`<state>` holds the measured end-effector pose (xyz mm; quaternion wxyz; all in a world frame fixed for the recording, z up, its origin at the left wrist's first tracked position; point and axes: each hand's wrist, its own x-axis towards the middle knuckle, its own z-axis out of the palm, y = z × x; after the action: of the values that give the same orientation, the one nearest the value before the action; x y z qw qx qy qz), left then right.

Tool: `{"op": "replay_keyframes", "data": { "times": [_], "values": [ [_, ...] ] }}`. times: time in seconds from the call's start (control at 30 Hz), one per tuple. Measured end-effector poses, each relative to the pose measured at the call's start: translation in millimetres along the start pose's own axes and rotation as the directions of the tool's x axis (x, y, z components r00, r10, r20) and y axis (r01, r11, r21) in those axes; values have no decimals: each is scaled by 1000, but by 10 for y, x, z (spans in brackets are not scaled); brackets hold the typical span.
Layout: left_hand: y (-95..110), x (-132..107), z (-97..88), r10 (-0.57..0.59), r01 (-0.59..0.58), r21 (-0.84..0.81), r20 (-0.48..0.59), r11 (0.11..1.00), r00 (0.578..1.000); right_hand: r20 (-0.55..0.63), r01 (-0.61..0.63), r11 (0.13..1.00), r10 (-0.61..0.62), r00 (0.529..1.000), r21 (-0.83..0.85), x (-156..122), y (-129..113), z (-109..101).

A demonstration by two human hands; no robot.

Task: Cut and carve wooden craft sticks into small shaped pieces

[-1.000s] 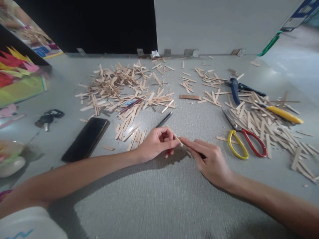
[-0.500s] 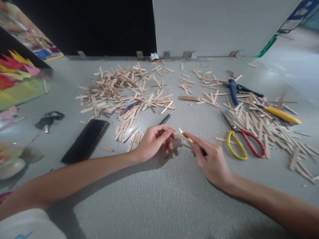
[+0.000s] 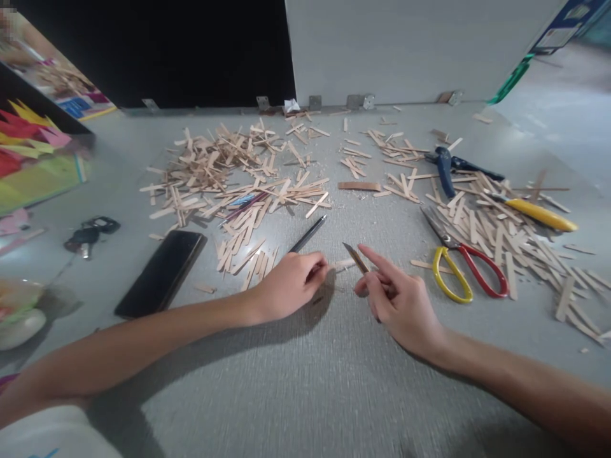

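Observation:
In the middle of the grey table [image 3: 296, 388], my left hand [image 3: 289, 286] is closed on one end of a small wooden stick [image 3: 341, 263], which points right. My right hand [image 3: 398, 296] grips a craft knife [image 3: 357, 258], its blade slanting up and left and the index finger stretched along it. The blade is close to the stick's free end; whether they touch I cannot tell. A dark pen [image 3: 308, 234] lies just beyond my left hand. To the right of my right hand rest scissors [image 3: 449, 238] with one yellow and one red handle.
Piles of wooden sticks [image 3: 214, 156] spread at the back left, and more sticks [image 3: 499, 235] lie at the right around blue-handled pliers [image 3: 445, 170] and a yellow-handled tool [image 3: 541, 215]. A black phone [image 3: 162, 273] and keys [image 3: 88, 235] lie left. A panel [image 3: 405, 51] stands along the back.
My left hand has turned over, palm now down, and lowered the stick toward the table. The knife has come away from the stick, and my right index finger has straightened.

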<state>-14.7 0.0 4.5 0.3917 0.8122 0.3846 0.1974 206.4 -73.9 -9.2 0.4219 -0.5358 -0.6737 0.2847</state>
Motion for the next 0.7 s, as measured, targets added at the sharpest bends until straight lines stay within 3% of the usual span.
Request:
{"op": "replay_keyframes", "data": {
  "times": [0.13, 0.27, 0.4, 0.7],
  "values": [
    [-19, -32, 36, 21, -23, -37, -76, 999, 997, -4, 103, 994, -104, 995, -39, -25, 7, -4],
    [-42, -93, 89, 142, -129, 88, -155, 988, 978, -25, 223, 973, -225, 974, -55, -42, 30, -5],
    [-64, -133, 112, 243, -213, 177, -166, 961, 956, -27, 297, 952, -300, 954, -68, -45, 43, 2],
    [-110, -106, 125, 397, -329, 288, -219, 899, 891, 0, 300, 950, -301, 953, -90, -48, 55, 17]
  ]
}}
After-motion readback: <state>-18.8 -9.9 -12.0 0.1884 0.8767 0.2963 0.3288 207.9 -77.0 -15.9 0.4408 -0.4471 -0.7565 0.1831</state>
